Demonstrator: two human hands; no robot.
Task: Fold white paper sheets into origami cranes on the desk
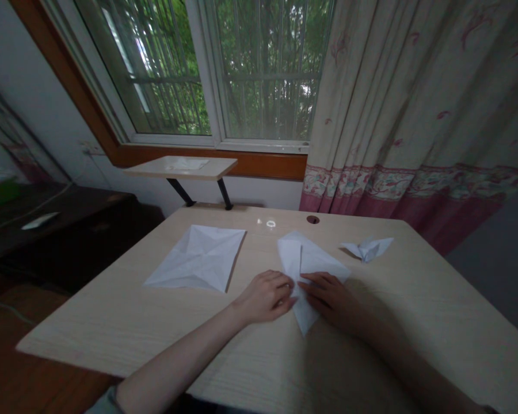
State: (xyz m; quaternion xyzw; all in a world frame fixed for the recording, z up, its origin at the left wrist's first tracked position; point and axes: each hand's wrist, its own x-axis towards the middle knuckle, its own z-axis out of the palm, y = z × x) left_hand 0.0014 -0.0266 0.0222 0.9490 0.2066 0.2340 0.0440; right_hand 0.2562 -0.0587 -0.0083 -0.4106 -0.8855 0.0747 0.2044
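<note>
The person's left forearm point(181, 356) and right forearm point(410, 362) reach to a partly folded paper point(322, 253) lying on the desk point(250, 356). At the folded paper's left edge, the left hand point(265, 294) has its fingers curled; over its right part, the right hand point(334, 302) stretches its fingers, slightly bent. Whether either hand pinches the paper, I cannot tell. Left of the folded paper lies a creased sheet point(198, 259); right of it sits a small paper bird point(368, 250).
</note>
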